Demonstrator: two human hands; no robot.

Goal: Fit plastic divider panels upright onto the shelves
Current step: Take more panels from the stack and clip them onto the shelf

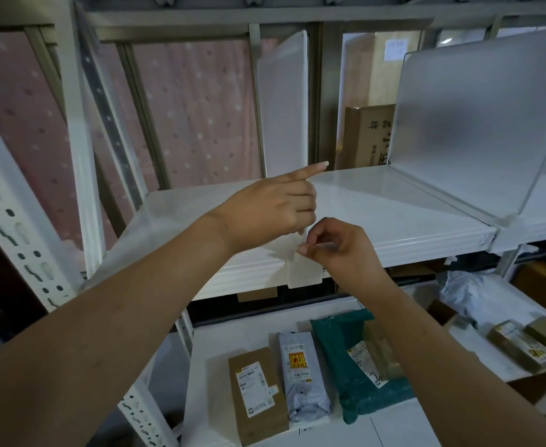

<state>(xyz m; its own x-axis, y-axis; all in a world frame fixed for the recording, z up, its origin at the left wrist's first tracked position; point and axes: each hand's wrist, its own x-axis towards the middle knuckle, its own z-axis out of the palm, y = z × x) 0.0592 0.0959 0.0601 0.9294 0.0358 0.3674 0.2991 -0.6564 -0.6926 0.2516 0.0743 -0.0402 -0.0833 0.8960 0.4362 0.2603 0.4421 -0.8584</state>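
Note:
A frosted plastic divider panel [283, 104] stands upright on the white metal shelf [394, 214], seen nearly edge-on. Its front clip [304, 272] hangs over the shelf's front lip. My left hand [271, 204] grips the panel's front edge low down, index finger pointing out to the right. My right hand [339, 250] pinches the panel's lower front edge just above the clip. A second divider panel [471, 124] stands upright at the shelf's right end, clipped at its front corner.
The lower shelf [220, 346] holds a brown parcel [255, 391], a grey bag [304, 375] and a green mailer [358, 359]. Small boxes [520, 346] lie at right. A perforated white upright [17, 233] stands left. A cardboard box [365, 133] sits behind the shelf.

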